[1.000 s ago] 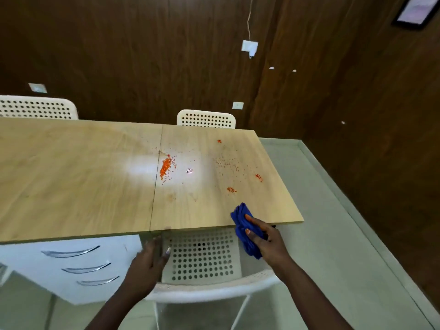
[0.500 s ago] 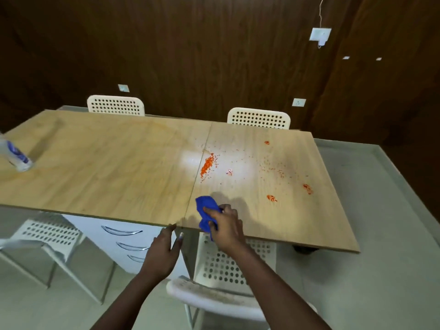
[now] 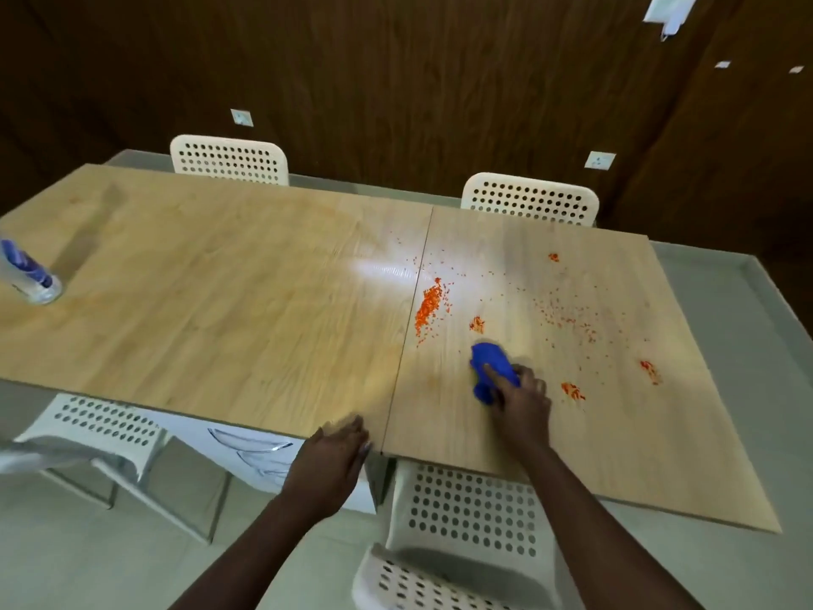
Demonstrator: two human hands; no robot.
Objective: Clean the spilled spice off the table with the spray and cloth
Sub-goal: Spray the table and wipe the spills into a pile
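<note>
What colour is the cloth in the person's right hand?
Bright blue. The cloth is bunched under the right hand on the table, seen in the head view.

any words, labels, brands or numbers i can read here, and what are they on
None can be read.
Spray bottle at the table's far left: a blue and white label, too blurred to read.
Wall plates on the dark wood panelling: small marks only, too small to read.
Blue cloth under the right hand, the orange spice and the white chairs: no lettering visible.
</note>
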